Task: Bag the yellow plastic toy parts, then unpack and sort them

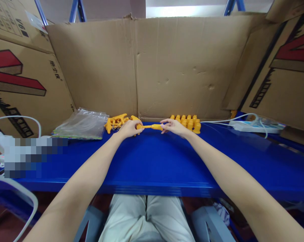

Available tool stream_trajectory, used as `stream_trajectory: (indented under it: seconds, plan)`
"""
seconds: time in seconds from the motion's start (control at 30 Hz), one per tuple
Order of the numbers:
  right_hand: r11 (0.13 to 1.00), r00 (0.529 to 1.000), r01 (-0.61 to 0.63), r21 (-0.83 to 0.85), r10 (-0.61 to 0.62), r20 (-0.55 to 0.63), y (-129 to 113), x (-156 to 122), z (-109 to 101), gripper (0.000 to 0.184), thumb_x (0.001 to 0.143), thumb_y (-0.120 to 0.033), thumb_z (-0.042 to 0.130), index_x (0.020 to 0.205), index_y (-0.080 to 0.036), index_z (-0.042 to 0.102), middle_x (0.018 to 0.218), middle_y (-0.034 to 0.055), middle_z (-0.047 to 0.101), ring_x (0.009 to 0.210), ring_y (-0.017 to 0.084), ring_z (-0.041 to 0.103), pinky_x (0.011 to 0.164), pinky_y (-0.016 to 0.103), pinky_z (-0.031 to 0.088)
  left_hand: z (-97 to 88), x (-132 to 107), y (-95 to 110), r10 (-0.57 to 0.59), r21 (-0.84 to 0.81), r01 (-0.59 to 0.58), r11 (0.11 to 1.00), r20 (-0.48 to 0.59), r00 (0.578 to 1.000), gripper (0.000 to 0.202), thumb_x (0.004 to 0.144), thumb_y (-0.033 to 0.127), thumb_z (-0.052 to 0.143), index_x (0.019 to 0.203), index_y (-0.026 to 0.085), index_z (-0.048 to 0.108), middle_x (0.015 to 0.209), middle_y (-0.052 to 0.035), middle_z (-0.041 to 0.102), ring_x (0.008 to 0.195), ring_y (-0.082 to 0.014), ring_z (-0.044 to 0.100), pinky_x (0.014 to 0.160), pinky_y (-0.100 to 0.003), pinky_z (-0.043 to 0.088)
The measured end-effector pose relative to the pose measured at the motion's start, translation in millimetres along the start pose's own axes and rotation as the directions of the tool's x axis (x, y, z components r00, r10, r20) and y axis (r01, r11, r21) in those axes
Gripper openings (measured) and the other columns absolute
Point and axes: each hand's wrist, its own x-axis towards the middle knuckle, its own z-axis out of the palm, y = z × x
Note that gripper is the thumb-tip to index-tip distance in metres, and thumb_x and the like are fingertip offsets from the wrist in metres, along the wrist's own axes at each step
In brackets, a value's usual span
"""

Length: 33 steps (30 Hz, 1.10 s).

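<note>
Between my two hands lies an orange plastic rod (pixel 148 126) with a ribbed, screw-like middle and a thicker part toward the right, held level just over the blue tabletop. My left hand (pixel 128 129) pinches its rounded left end. At the other end, the fingers of my right hand (pixel 175 127) close on the thicker part. A pile of orange plastic pieces (pixel 116 121) with small chains lies beside my left hand. Just behind my right hand stand several orange bell-shaped pieces (pixel 190 123) in rows.
Clear plastic bags (pixel 82 123) are stacked on the left of the blue table (pixel 152 164). A white power strip (pixel 255 127) with cables lies at the right. Cardboard walls (pixel 182 67) enclose the back and sides. A white device with cables (pixel 0 146) is at the far left.
</note>
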Motion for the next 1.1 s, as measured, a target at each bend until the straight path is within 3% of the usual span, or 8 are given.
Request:
stream_trajectory:
  seconds: [0.17,0.27,0.4,0.5,0.6,0.73,0.9,1.1]
  plan:
    - [0.996,0.996,-0.077,0.04,0.079,-0.038,-9.8,-4.8,5.9,0.018,0.09,-0.034,0.055,0.088,-0.016,0.055,0.071,0.0048,0.068,0.055,0.012,0.065,0.06,0.024,0.054,-0.1,0.7,4.2,-0.008,0.013,0.007,1.0,0.029,1.0,0.027,0.075,0.036,0.06,0.094,0.019,0.066,0.064,0.0004,0.063,0.055,-0.012,0.052,0.055,-0.023,0.034]
    - [0.994,0.995,-0.102,0.035,0.102,-0.003,-10.2,-6.1,3.0,0.014,0.086,-0.028,0.061,0.09,-0.016,0.055,0.074,0.0043,0.069,0.058,0.011,0.066,0.059,0.021,0.053,-0.3,0.5,5.1,-0.017,0.012,0.017,1.0,0.027,0.999,0.026,0.074,0.036,0.061,0.093,0.019,0.066,0.064,0.0007,0.062,0.056,-0.0122,0.052,0.055,-0.023,0.033]
    - [0.991,0.991,-0.119,0.063,0.115,0.072,-8.7,-8.0,-2.7,0.028,0.076,-0.021,0.072,0.098,-0.016,0.055,0.079,0.0042,0.071,0.063,0.012,0.068,0.063,0.021,0.053,-1.3,0.4,5.4,-0.018,0.008,0.018,1.0,0.013,1.0,0.024,0.074,0.035,0.062,0.091,0.019,0.066,0.063,0.0012,0.061,0.056,-0.0123,0.052,0.055,-0.024,0.033]
    - [0.99,0.989,-0.127,0.068,0.121,0.085,-10.9,-10.2,-1.9,0.018,0.083,-0.03,0.065,0.088,-0.014,0.058,0.078,0.0073,0.072,0.058,0.01,0.066,0.057,0.019,0.051,-1.4,0.8,5.1,-0.008,-0.011,0.008,1.0,0.012,1.0,0.023,0.074,0.034,0.061,0.092,0.019,0.066,0.063,0.0014,0.061,0.056,-0.0121,0.052,0.055,-0.024,0.034]
    - [0.982,0.983,-0.173,0.073,0.168,0.076,-15.2,-12.3,3.1,0.028,0.09,-0.039,0.055,0.078,-0.014,0.055,0.067,0.0069,0.07,0.044,0.009,0.059,0.047,0.019,0.047,-0.3,1.8,3.7,-0.001,-0.017,0.001,1.0,0.005,1.0,0.023,0.074,0.034,0.062,0.092,0.019,0.064,0.062,0.0019,0.06,0.056,-0.0119,0.052,0.054,-0.023,0.033]
    - [0.97,0.972,-0.231,0.079,0.228,0.052,-19.2,-13.3,9.0,0.033,0.093,-0.045,0.047,0.079,-0.016,0.051,0.059,0.0055,0.067,0.038,0.009,0.055,0.039,0.018,0.042,1.3,2.8,2.4,-0.003,-0.016,0.003,1.0,-0.008,1.0,0.024,0.073,0.036,0.064,0.09,0.019,0.062,0.06,0.0027,0.057,0.055,-0.0119,0.05,0.052,-0.023,0.031]
    - [0.963,0.968,-0.251,0.1,0.249,0.034,-19.7,-13.6,10.0,0.032,0.094,-0.044,0.045,0.084,-0.015,0.052,0.069,0.008,0.07,0.046,0.011,0.061,0.046,0.02,0.048,1.3,2.0,4.6,-0.011,-0.047,0.01,0.999,-0.028,1.0,0.026,0.073,0.041,0.064,0.088,0.02,0.06,0.059,0.0033,0.056,0.053,-0.012,0.05,0.052,-0.023,0.031]
    - [0.957,0.965,-0.251,0.149,0.235,0.116,-19.3,-14.3,4.3,0.021,0.095,-0.033,0.048,0.095,-0.013,0.055,0.078,0.0094,0.071,0.062,0.013,0.068,0.062,0.023,0.055,0.4,1.7,5.2,-0.01,-0.03,0.009,1.0,-0.048,0.999,0.03,0.076,0.048,0.061,0.086,0.02,0.06,0.058,0.0027,0.057,0.054,-0.0123,0.051,0.053,-0.023,0.032]
